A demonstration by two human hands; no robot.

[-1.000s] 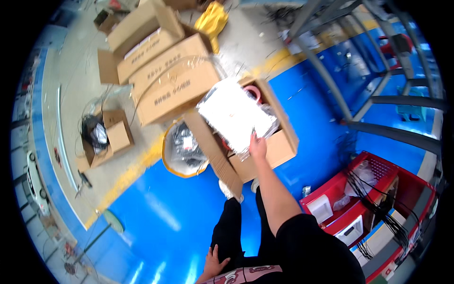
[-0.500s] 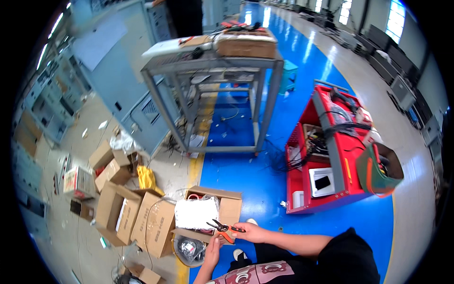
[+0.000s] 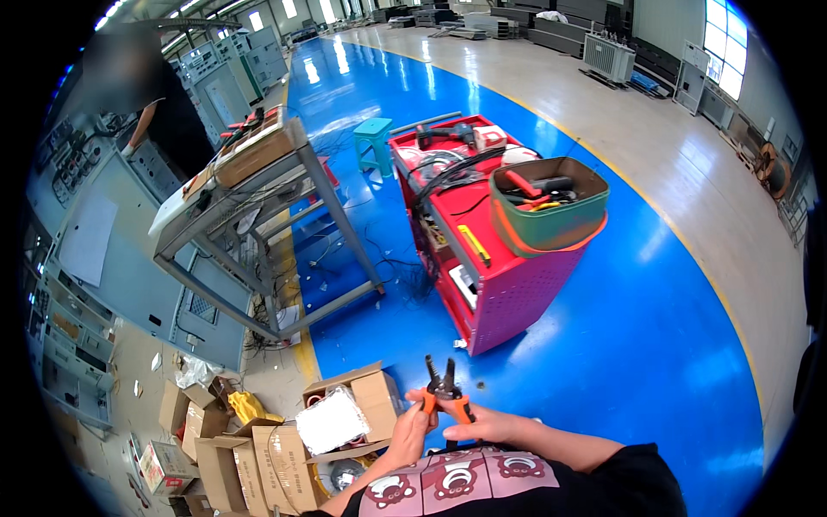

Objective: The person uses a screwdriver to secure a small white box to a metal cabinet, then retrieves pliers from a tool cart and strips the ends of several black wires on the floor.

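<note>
In front of my body a pair of wire strippers [image 3: 447,392] points upward, its dark notched jaws spread apart and its orange handles parted. The fingers of my left hand [image 3: 412,433] close round the left handle. My right hand [image 3: 479,424] grips the other handle, with the thumb lying across its lower end. Just beyond my left forearm is an open cardboard box [image 3: 377,405] with a white sheet-like piece [image 3: 332,420] on top.
A red tool cart [image 3: 525,297] stands ahead, carrying a green tool bag [image 3: 551,211] and a yellow cutter [image 3: 474,245]. Left of it are a grey metal frame table [image 3: 336,215] and a teal stool [image 3: 373,142]. A co-worker [image 3: 177,112] stands at grey cabinets. Loose cables [image 3: 405,276] lie on the floor.
My view has swung right and up. The wire strippers have turned from pointing left to upright and their handles are spread. My left hand has come up onto one handle.
</note>
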